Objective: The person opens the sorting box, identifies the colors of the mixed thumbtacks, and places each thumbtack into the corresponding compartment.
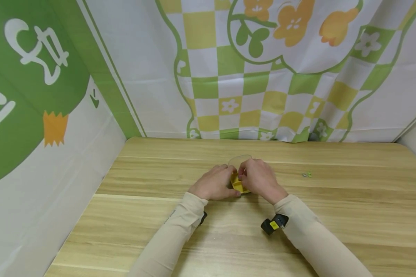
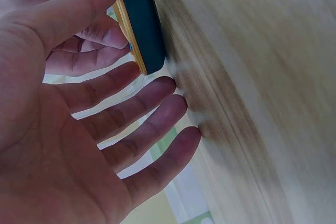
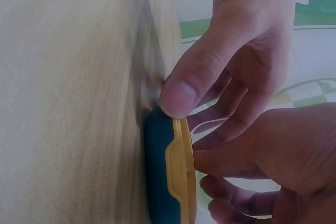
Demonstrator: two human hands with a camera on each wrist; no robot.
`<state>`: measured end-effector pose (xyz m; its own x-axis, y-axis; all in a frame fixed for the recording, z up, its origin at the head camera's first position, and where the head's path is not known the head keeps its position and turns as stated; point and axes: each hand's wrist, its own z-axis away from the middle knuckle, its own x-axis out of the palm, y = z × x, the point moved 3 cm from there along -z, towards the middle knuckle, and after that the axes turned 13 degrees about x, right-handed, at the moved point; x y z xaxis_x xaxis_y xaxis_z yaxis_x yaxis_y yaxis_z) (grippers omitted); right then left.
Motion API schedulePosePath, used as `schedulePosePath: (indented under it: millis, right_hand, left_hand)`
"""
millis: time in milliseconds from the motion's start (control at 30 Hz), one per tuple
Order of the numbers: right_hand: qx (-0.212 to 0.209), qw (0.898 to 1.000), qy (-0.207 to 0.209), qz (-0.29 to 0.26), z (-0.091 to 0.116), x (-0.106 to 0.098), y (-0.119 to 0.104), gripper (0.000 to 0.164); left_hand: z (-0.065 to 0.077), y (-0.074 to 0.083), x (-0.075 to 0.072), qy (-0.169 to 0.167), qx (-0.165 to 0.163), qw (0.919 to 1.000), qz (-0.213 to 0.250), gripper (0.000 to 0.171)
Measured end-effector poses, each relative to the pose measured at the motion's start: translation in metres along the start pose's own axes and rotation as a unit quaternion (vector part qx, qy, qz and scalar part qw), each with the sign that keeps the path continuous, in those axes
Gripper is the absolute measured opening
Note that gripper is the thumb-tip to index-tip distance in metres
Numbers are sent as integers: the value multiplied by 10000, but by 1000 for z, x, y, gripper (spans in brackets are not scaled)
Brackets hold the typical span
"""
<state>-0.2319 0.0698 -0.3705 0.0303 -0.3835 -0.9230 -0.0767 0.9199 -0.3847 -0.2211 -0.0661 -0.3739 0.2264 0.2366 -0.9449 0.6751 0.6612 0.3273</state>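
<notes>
A small sectioned box (image 1: pixel 239 187), yellow inside with a dark teal base (image 2: pixel 147 24), rests on the wooden table between both hands. My left hand (image 1: pixel 216 182) holds it by its edges, the thumb on the near side and the index finger on the far side. The other left fingers spread out, their tips at the tabletop. Over the box, my right hand (image 1: pixel 261 179) has thumb and fingers bent together, reaching into a compartment; I cannot tell what lies between the fingertips. In the right wrist view, the right thumb (image 3: pixel 226 161) is right at the yellow rim.
A clear rounded lid-like piece (image 1: pixel 240 157) shows behind the box. Tiny green and grey pieces (image 1: pixel 307 174) lie on the table (image 1: pixel 350 215) to the right. A patterned curtain (image 1: pixel 208 88) hangs along the table's back edge, and another printed cloth (image 1: pixel 90 154) along the left.
</notes>
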Motion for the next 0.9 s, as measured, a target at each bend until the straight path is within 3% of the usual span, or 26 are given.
schedulePosePath:
  millis: [567,900]
  right_hand:
    - [-224,9995,233,3,1,-1,0,5]
    - [-154,9998,146,-17,0,0,0,6]
  left_hand:
    - [-1,0,1,55,96,9999,-8,60]
    - [0,1,0,22,58,10000,-6,60]
